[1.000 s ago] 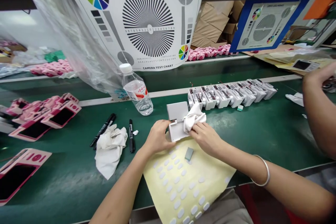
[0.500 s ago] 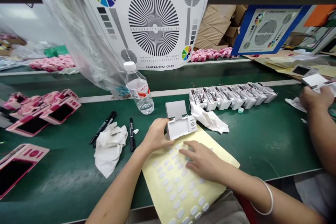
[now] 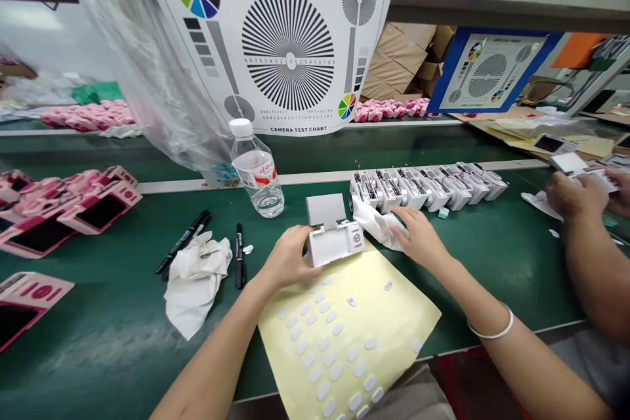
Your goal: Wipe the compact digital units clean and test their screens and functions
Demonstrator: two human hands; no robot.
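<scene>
My left hand [image 3: 291, 256] grips the left end of a white camera casing [image 3: 339, 243], whose flat panel [image 3: 325, 209] is flipped up behind it. Beneath them lies a yellow sheet [image 3: 374, 315] dotted with several small white oval pieces. Over to the right, my right hand [image 3: 418, 236] has its fingers apart at a crumpled white cloth [image 3: 377, 224]; they seem to touch it, though I cannot tell how firmly. Just behind the cloth stands a row of white camera housings [image 3: 418, 187] with their insides exposed.
A water bottle [image 3: 258, 174] stands behind the casing. Black markers [image 3: 239, 256] and another crumpled cloth [image 3: 199, 282] lie to the left, near pink cameras [image 3: 98, 210]. A test chart [image 3: 290, 46] hangs ahead. At far right, a co-worker's hands [image 3: 578, 197] hold a white device.
My right hand has moved from above the yellow sheet up and right to the white cloth. My left hand still holds the casing. The view has shifted slightly.
</scene>
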